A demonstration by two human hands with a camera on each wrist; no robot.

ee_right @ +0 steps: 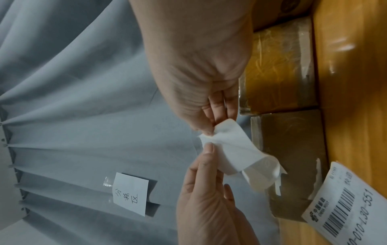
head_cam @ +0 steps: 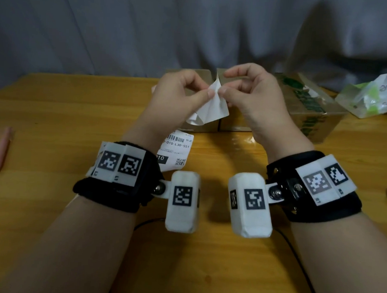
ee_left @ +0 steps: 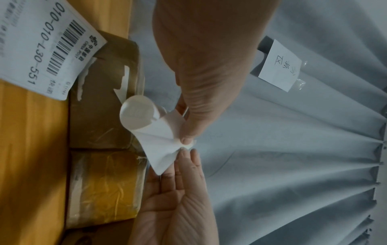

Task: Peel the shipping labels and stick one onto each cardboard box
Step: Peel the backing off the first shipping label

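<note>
Printed label (head_cam: 176,151) before boxes (head_cam: 207,122) — bag (head_cam: 369,97) right.

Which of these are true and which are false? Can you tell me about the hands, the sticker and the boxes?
1. Both hands pinch the white label. True.
2. The left hand holds the pen. False: the pen lies alone on the table.
3. A printed label lies on the table. True.
4. The right hand rests flat on a box. False: it is raised in front of the boxes.
</note>
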